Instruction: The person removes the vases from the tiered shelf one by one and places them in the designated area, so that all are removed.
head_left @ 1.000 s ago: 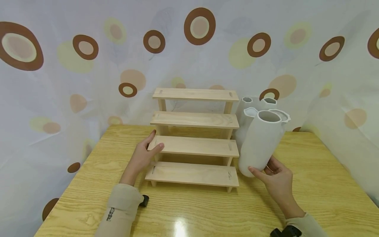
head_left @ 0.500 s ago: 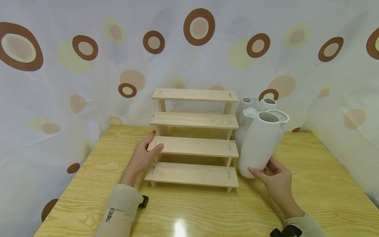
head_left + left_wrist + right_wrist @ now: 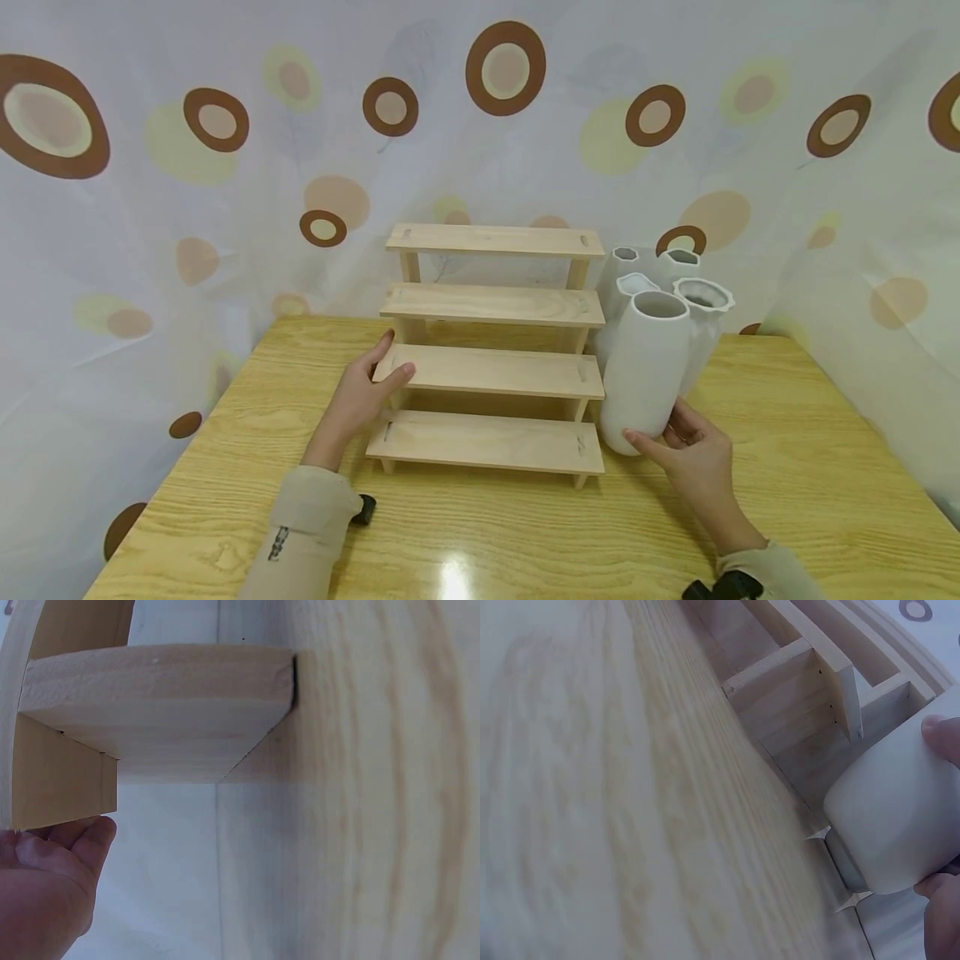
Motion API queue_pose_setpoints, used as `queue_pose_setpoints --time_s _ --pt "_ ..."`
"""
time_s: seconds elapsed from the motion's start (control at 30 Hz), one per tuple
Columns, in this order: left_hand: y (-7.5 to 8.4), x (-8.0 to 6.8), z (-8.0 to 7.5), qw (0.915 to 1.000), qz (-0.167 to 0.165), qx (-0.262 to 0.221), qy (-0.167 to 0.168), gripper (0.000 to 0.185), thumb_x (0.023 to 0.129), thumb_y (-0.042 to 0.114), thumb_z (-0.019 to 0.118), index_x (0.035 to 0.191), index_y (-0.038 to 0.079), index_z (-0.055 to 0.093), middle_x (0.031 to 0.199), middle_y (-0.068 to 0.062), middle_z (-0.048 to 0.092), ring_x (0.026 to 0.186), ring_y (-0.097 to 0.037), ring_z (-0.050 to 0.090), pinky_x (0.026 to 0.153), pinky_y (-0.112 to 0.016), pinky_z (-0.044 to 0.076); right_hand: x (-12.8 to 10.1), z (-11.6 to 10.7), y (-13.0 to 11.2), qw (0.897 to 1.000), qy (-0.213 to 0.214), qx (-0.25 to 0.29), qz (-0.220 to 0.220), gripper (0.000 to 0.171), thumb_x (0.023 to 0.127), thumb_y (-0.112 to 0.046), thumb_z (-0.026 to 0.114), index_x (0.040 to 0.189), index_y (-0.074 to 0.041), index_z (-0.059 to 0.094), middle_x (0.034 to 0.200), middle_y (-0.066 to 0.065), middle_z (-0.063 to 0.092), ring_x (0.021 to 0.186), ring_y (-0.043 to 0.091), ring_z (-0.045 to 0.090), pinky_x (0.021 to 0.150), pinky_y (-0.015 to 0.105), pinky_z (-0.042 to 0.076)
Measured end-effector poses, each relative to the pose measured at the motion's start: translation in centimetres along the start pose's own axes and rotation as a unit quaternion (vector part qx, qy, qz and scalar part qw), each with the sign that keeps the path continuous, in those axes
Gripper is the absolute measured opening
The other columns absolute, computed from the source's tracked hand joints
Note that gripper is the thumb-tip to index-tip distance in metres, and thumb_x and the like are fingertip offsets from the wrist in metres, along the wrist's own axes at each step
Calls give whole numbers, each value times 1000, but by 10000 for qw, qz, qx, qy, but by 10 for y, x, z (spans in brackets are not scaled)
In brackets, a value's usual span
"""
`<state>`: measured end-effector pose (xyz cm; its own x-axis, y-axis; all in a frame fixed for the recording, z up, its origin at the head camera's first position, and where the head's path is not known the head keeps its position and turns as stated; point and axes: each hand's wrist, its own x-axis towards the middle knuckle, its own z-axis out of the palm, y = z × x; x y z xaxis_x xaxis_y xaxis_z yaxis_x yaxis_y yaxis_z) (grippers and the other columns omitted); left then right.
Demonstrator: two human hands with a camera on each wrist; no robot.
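My right hand [image 3: 699, 468] grips a tall white vase [image 3: 643, 375] low on its body, thumb in front and fingers round the right side. The vase stands nearly upright beside the right end of a four-step wooden display stand [image 3: 491, 369]. Close to the table, its base shows in the right wrist view as a rounded white body [image 3: 896, 814]. My left hand [image 3: 356, 400] holds the stand's left end, its thumb lying on the second step from the bottom. In the left wrist view, curled fingers [image 3: 94, 844] touch the edge of the wood.
Behind the held vase stand several white vases, among them one with a ruffled rim [image 3: 703, 293] and one with a faceted mouth [image 3: 682, 257]. A wood-grain table [image 3: 480, 533] lies underneath. A patterned cloth [image 3: 262, 183] hangs behind and at the sides.
The vase in my right hand has swung from a rightward lean to nearly upright, its mouth shifting left and slightly down. The ruffled vase behind shows more now. My left hand stays put.
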<state>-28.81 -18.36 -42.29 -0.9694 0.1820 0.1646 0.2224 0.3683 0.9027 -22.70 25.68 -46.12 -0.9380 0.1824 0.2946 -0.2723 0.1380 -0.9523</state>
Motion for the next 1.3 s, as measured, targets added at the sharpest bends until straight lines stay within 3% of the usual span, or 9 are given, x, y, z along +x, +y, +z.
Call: queue_pose_setpoints --time_s 0.47,0.97,1.3 --pt "0 1 0 10000 -7 -74 8 83 97 47 61 158 9 20 162 0 17 148 -20 11 118 -44 17 0 1 2 9992 57 -150 365 84 74 2 86 145 8 42 143 32 42 116 4 57 90 16 47" --pt "0 1 1 10000 -31 16 15 84 96 49 60 158 10 20 163 -1 17 148 -22 11 119 -43 16 2 -7 -6 9939 -472 -951 309 83 76 -12 87 145 6 44 138 28 49 112 -1 56 88 15 48" --pt "-1 1 1 10000 7 50 33 83 97 48 60 158 9 20 162 0 17 148 -22 11 119 -43 16 0 -8 -7 9923 -620 -1024 321 86 77 -14 87 147 5 41 141 26 48 114 -1 54 90 14 46"
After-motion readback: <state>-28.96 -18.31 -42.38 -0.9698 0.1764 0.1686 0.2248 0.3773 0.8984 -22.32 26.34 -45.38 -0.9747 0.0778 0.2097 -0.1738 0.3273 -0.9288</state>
